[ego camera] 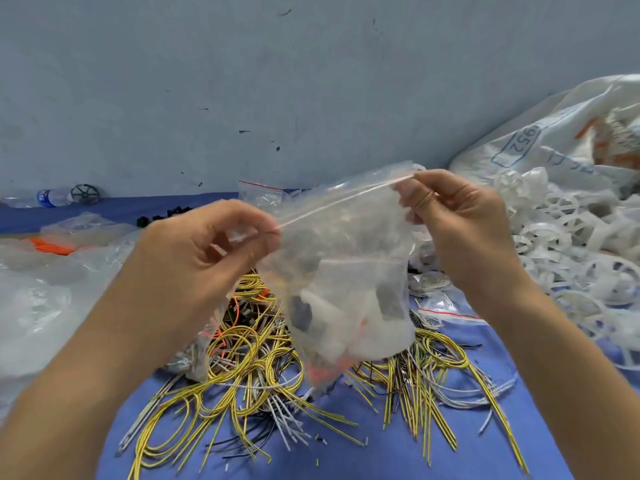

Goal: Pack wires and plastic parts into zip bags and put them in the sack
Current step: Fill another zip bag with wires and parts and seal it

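Blue sheet (398,452), wires (249,362) at 6 o'clock. My left hand (204,244) and right hand (457,216) pinch the zip bag (346,271) by its seal.

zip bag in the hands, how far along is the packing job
Done: the zip bag already holds pieces, white and dark. In hand: the left hand and right hand pinch the ends of its zip strip. Left: the bag is not yet in the sack, and the loose wires and white plastic parts lie unpacked.

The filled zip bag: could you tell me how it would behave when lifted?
Probably floppy: the zip bag sags below the left hand and right hand. Likely bottom-heavy, as its parts bunch low. Glossy film may slip.
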